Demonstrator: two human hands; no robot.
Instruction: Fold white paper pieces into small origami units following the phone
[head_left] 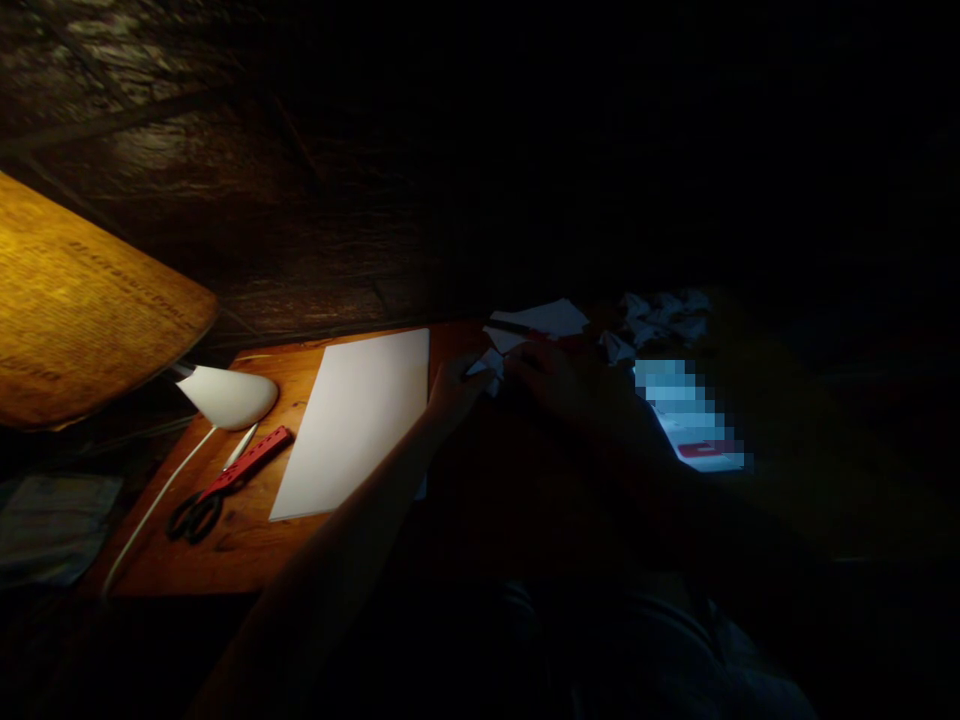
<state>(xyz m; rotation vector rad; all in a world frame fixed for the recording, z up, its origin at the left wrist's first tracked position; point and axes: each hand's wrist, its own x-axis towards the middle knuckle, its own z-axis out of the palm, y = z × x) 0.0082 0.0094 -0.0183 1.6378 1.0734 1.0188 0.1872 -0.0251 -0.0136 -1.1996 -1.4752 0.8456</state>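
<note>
Far left, smooth white lamp head [229, 396] above warm orange wood tabletop [247, 550]; black-handled scissors [210, 498], flat red ruler [259, 455], crisp rectangular white sheet [352, 425]. Next, left hand [456, 385] pinching small white paper scrap [484, 366]; right hand [551, 378] just beside, grip lost in shadow.

Bare desk [247, 550] is showing in front of the scissors [196, 512] and between the red ruler [251, 460] and the white sheet [352, 425]. The lamp [229, 397] and its cord [150, 510] are crowding the left edge; paper scraps [540, 320], crumpled paper [664, 315] and a glowing phone [694, 415] are blocking the dark right side.
</note>
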